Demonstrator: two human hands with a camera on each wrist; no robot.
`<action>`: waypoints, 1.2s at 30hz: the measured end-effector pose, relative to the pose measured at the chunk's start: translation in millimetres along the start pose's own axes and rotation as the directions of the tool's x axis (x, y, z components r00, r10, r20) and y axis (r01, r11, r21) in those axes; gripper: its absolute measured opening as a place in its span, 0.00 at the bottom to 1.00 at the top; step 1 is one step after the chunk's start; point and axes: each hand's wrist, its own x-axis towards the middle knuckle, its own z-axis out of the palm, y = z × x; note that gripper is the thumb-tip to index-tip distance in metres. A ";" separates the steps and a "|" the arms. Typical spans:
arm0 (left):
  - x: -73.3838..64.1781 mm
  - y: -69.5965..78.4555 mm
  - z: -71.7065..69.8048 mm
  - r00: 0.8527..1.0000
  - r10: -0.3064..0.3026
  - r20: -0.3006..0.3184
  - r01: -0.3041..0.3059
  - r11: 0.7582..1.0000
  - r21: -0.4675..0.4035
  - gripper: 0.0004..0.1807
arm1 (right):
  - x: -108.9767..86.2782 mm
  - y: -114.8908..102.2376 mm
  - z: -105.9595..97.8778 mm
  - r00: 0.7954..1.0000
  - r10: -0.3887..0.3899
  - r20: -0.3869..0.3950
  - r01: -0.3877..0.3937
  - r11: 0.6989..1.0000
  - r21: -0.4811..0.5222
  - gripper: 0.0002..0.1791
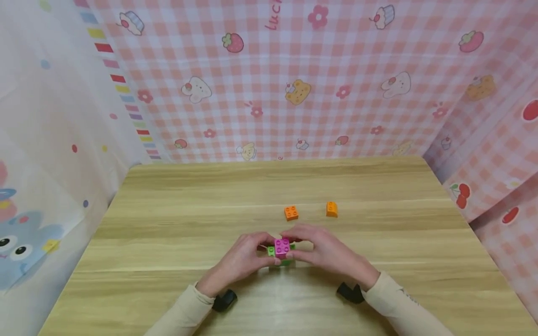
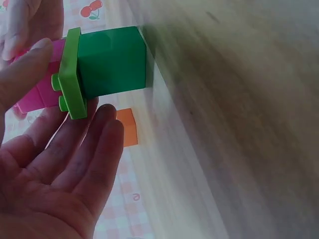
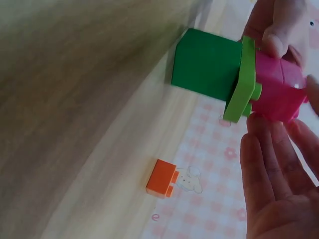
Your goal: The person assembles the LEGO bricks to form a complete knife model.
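Observation:
A small stack of toy building bricks stands on the table between both hands. It has a dark green brick [image 2: 112,62] at the bottom, a thin light green plate [image 3: 241,82] over it, and pink bricks [image 1: 282,247] with a seam between them on top. My left hand [image 1: 248,252] pinches the pink part between thumb and fingers from the left; its lower fingers stretch past the plate. From the right, my right hand [image 1: 321,245] pinches the same pink part, thumb near, fingers far. The plate's studs [image 3: 256,91] stick out beside the pink part.
Beyond the hands, an orange brick [image 1: 291,213] with several studs and a yellow-orange brick [image 1: 331,209] with a curved side lie on the wooden table [image 1: 189,200]. Patterned cloth [image 1: 260,70] hangs behind the table and along its sides. Black wrist straps [image 1: 350,293] sit under the forearms.

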 end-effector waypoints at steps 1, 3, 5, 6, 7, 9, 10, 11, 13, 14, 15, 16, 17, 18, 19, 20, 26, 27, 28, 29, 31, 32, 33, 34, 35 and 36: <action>-0.4 0.5 -0.4 1.000 -0.002 0.005 0.002 1.000 0.005 0.18 | -0.3 1.1 -1.7 1.000 0.024 0.001 -0.024 1.000 0.007 0.27; -1.3 1.1 -0.9 1.000 -0.012 0.014 0.012 1.000 0.010 0.20 | 0.5 4.5 -5.9 0.998 0.059 -0.009 -0.059 0.998 0.012 0.29; -2.3 1.6 -1.2 1.000 -0.020 0.021 0.020 1.000 0.011 0.23 | 4.3 9.7 -10.8 0.997 0.064 -0.039 -0.064 0.998 -0.003 0.27; -2.7 1.8 -1.4 0.999 -0.025 0.023 0.025 1.000 0.012 0.24 | 6.8 13.1 -13.2 0.996 0.068 -0.062 -0.070 0.997 -0.019 0.26; -3.3 2.1 -1.5 0.999 -0.025 0.023 0.025 1.000 0.015 0.26 | 9.6 16.1 -15.8 0.994 0.069 -0.088 -0.073 0.997 -0.039 0.25; -4.3 2.6 -1.5 0.999 -0.033 0.019 0.033 0.999 0.023 0.29 | 16.2 22.5 -20.4 0.989 0.068 -0.130 -0.080 0.993 -0.083 0.24; -4.9 2.7 -1.4 0.999 -0.038 0.016 0.038 0.999 0.023 0.30 | 19.6 25.5 -22.4 0.988 0.070 -0.140 -0.084 0.992 -0.094 0.24; -5.6 2.8 -1.2 0.999 -0.042 0.011 0.041 0.999 0.023 0.31 | 22.6 28.5 -24.2 0.987 0.074 -0.141 -0.090 0.990 -0.109 0.24; -7.1 3.4 -0.9 0.999 -0.042 -0.005 0.042 0.999 0.014 0.32 | 28.2 33.6 -27.1 0.987 0.093 -0.128 -0.109 0.986 -0.127 0.26; -7.9 3.7 -0.8 0.999 -0.040 -0.014 0.040 0.999 0.007 0.32 | 30.6 36.1 -28.2 0.989 0.103 -0.110 -0.117 0.985 -0.131 0.27; -8.6 4.0 -0.6 0.999 -0.037 -0.023 0.036 0.999 -0.005 0.31 | 33.1 38.2 -29.1 0.989 0.115 -0.091 -0.126 0.984 -0.129 0.27; -9.4 4.5 -0.5 0.999 -0.029 -0.031 0.029 0.999 -0.018 0.31 | 35.2 40.2 -29.8 0.989 0.129 -0.071 -0.137 0.983 -0.125 0.28; -9.9 4.9 -0.4 0.999 -0.020 -0.040 0.019 1.000 -0.024 0.30 | 37.3 42.5 -30.1 0.989 0.140 -0.055 -0.146 0.981 -0.126 0.29; -10.4 5.4 -0.4 0.999 -0.010 -0.049 0.009 0.999 -0.033 0.29 | 39.3 44.3 -30.4 0.988 0.151 -0.038 -0.155 0.980 -0.124 0.30; -10.8 5.7 -0.3 0.998 0.000 -0.059 -0.003 0.999 -0.039 0.29 | 41.3 46.2 -30.4 0.987 0.162 -0.022 -0.163 0.979 -0.122 0.30; -11.2 6.1 -0.3 0.998 0.009 -0.067 -0.013 0.999 -0.045 0.28 | 43.3 47.8 -30.2 0.985 0.173 -0.009 -0.173 0.978 -0.117 0.31; -12.1 6.6 0.3 0.992 0.054 -0.113 -0.062 0.996 -0.068 0.24 | 55.5 52.4 -29.8 0.972 0.231 0.037 -0.227 0.970 -0.087 0.32; -12.0 6.3 0.5 0.991 0.056 -0.118 -0.065 0.995 -0.073 0.23 | 57.3 52.9 -29.8 0.971 0.234 0.040 -0.230 0.969 -0.090 0.31; -12.0 6.0 0.7 0.991 0.058 -0.120 -0.067 0.995 -0.077 0.22 | 59.0 54.0 -29.3 0.970 0.238 0.043 -0.233 0.968 -0.095 0.31; -11.9 5.7 0.9 0.991 0.057 -0.122 -0.067 0.994 -0.081 0.21 | 60.6 54.7 -28.8 0.969 0.242 0.046 -0.236 0.966 -0.101 0.31; -11.4 5.3 1.2 0.991 0.054 -0.126 -0.065 0.994 -0.086 0.20 | 63.5 56.7 -27.6 0.969 0.243 0.051 -0.236 0.964 -0.120 0.30; -11.2 5.3 1.3 0.991 0.052 -0.126 -0.063 0.994 -0.089 0.20 | 64.7 57.0 -27.0 0.968 0.245 0.054 -0.237 0.963 -0.126 0.30; -11.0 5.4 1.3 0.991 0.049 -0.127 -0.061 0.994 -0.094 0.19 | 65.6 57.9 -26.4 0.967 0.247 0.055 -0.238 0.962 -0.133 0.29; -11.0 5.5 1.2 0.991 0.045 -0.126 -0.058 0.994 -0.097 0.19 | 66.4 58.4 -25.7 0.967 0.250 0.056 -0.241 0.961 -0.137 0.29; -10.9 5.6 1.2 0.991 0.041 -0.126 -0.054 0.993 -0.101 0.19 | 67.2 58.6 -25.2 0.966 0.253 0.056 -0.244 0.960 -0.137 0.29; -10.9 5.7 1.3 0.991 0.037 -0.126 -0.050 0.993 -0.103 0.19 | 67.9 59.2 -24.6 0.965 0.255 0.056 -0.245 0.959 -0.140 0.28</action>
